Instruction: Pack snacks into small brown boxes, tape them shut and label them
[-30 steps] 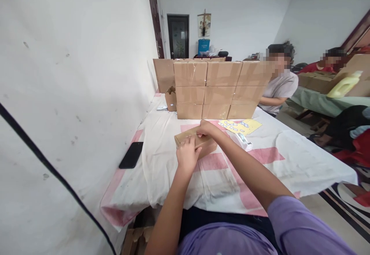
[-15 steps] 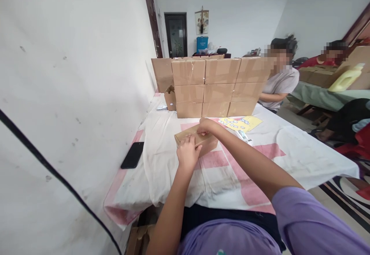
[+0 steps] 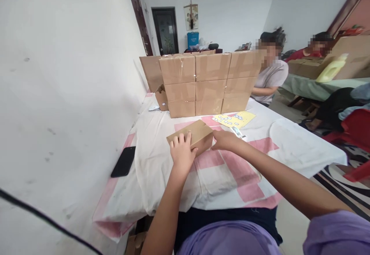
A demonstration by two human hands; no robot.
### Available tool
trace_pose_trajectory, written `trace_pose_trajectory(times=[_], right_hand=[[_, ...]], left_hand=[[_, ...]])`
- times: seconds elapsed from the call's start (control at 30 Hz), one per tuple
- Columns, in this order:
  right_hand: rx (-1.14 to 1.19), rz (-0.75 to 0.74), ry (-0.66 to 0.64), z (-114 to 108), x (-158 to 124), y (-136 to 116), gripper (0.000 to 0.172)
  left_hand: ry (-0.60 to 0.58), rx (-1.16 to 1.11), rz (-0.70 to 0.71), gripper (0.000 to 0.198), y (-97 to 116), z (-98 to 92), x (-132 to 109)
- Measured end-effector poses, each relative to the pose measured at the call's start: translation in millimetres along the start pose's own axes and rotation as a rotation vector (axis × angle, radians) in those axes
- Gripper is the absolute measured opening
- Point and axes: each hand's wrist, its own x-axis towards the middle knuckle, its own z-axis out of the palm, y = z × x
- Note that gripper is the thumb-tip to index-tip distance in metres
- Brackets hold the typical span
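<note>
Cloth-covered counter (image 3: 156, 178) carries a cardboard box (image 3: 200, 130), likely light, stiff, best held by ends; left hand (image 3: 182, 149) spread atop, right hand (image 3: 226, 140) grip unclear.

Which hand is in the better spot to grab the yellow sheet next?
Probably the right hand: it is at the right end of the front box, closer to the yellow sheet. The left hand lies across the box's top, farther away.
</note>
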Motion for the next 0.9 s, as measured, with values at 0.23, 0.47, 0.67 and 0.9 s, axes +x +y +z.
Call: trace_pose_trajectory(times=[0.23,0.47,0.67,0.9], right_hand=[[0.324,0.183,0.175,22,-17,150,0.025],[0.359,0.222,0.353,37,55,256,0.028],[0.136,0.112,0.281,36,147,267,0.046],[-0.063,-0.038,0.070,30,207,271,0.041]], left_hand=[[-0.035,0.068,0.091,0.062,-2,2.1,19],[-0.038,-0.018,0.313,0.058,-34,22.0,20],[0.043,0.021,0.434,0.058,-43,26.9,23],[0.080,0.041,0.469,0.059,-41,22.3,24]])
